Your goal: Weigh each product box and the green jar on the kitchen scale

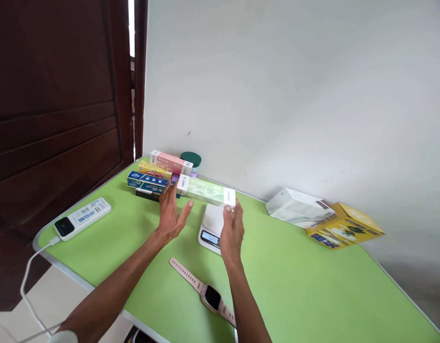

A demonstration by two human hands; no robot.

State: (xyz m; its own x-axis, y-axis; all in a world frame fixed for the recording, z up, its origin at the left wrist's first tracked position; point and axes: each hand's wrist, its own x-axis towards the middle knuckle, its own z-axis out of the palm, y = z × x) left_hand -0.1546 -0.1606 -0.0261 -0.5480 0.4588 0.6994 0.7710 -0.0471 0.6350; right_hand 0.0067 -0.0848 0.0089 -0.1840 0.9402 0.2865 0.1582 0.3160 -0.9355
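Operator: What lies nearest on the table?

Guide: On the green table [294, 286], the pink watch [211, 297] is nearest to you; your right forearm hides one end of its strap. Farther to the left is the white power bank [83, 218], with a white cable [27, 271] plugged into its near end.

Operator: And directly ahead?

Guide: The white kitchen scale [209, 228] sits beyond the watch. Its display is lit, but the digits are too small to read reliably. Your right hand [231, 233] partly covers its right side.

Operator: State of each hand?

Guide: Your right hand grips the right end of the green-and-white box [205, 189] between thumb and fingers. Your left hand [171, 214] has its fingers extended and its thumb apart, near the box's left end; contact there cannot be determined.

Operator: Position of that box?

Guide: It lies crosswise in front of you, overlapping the scale's far edge in view.

Operator: Items farther out?

Guide: Right: a yellow carton [344, 226], just beside a white carton [298, 207] near the wall [294, 95]. Left: a blue box [146, 179], a yellow box [154, 168], then a pink box [171, 163]. A green-lidded jar [191, 158] stands behind.
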